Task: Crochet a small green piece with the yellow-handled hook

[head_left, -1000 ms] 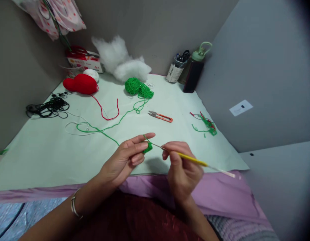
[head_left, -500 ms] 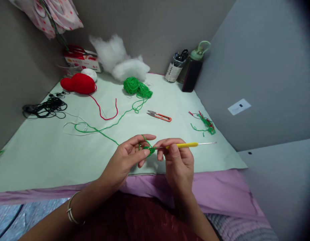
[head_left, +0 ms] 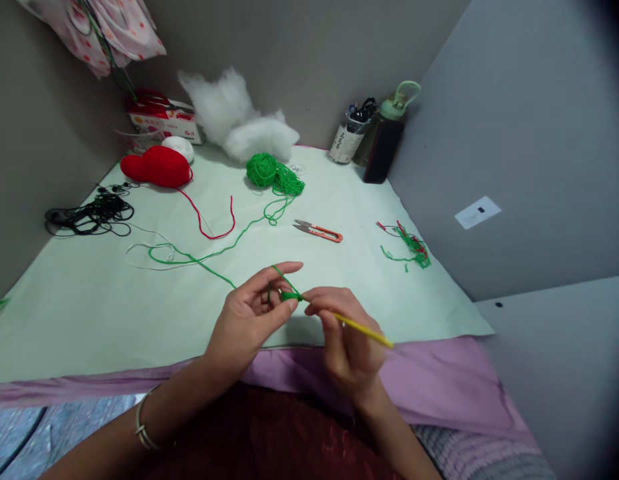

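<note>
Left hand [head_left: 244, 327] pinches small green crocheted yarn piece [head_left: 290, 295], index stretched; right hand [head_left: 353, 343] pinches slim yellow-handled hook [head_left: 363, 328], tip at piece. Tilted hook could drop a loop. Beyond left fingers, slack green strand [head_left: 219, 275] crosses thin white thread [head_left: 154, 269]; tugging could tangle them.

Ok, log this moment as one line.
left hand: holds green piece | right hand: holds hook, at piece | snips: on table | green ball: beyond snips

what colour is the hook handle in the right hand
The handle is yellow, clearest in the head view.
</note>
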Demonstrator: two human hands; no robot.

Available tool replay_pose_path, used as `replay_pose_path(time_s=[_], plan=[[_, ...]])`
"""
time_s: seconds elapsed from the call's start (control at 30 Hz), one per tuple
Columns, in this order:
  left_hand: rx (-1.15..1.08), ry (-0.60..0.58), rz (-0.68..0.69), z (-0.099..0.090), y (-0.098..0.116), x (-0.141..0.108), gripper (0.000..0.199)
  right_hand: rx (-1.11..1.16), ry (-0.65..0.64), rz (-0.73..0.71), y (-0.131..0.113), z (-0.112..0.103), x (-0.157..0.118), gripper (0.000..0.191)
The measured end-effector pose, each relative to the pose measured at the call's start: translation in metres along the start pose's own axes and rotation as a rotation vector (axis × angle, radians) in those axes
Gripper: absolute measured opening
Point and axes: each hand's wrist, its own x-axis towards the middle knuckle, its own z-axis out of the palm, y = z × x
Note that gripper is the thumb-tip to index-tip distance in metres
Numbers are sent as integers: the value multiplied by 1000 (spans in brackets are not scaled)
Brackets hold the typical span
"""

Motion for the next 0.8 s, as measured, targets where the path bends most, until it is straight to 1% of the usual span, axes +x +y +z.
replay_pose_path(time_s=[0.07,0.1,0.13,0.17,0.23,0.3,0.33,0.4,0.43,0.47,0.53,0.6,0.67,0.7,0.73,0.77,0.8], plan=[[-110,-13,-50,3,0,0,52,-212,-3,-135,4,3,-6,30],[-186,-49,-108,4,0,0,56,-272,14,-170,5,4,-8,34],[-262,-92,-178,4,1,0,57,-275,52,-193,6,5,-10,35],[-327,-128,-244,3,2,1,54,-234,54,-189,7,5,-10,35],[-400,-152,-307,2,6,3,46,-47,128,-61,6,5,-8,30],[-403,-141,-298,0,9,5,40,192,214,114,4,6,-2,25],[-389,-142,-285,0,10,5,40,300,238,189,3,7,1,23],[-344,-160,-267,2,11,4,40,437,231,269,2,9,6,20],[-320,-158,-251,3,10,4,40,455,212,284,1,10,8,20],[-298,-145,-226,5,9,4,41,437,193,284,1,11,8,19],[-257,-96,-167,7,6,4,44,304,167,240,1,13,5,20],[-243,-63,-132,8,3,4,46,84,128,117,1,13,-1,25],[-279,-86,-174,7,1,5,44,-116,90,-28,1,12,-6,32],[-311,-112,-218,6,1,5,42,-166,82,-70,0,11,-7,35],[-347,-136,-263,5,1,6,39,-169,91,-74,0,10,-8,35],[-377,-151,-300,3,2,7,36,-129,116,-39,0,8,-7,34],[-398,-152,-320,2,3,8,34,-56,155,28,0,7,-6,31]])
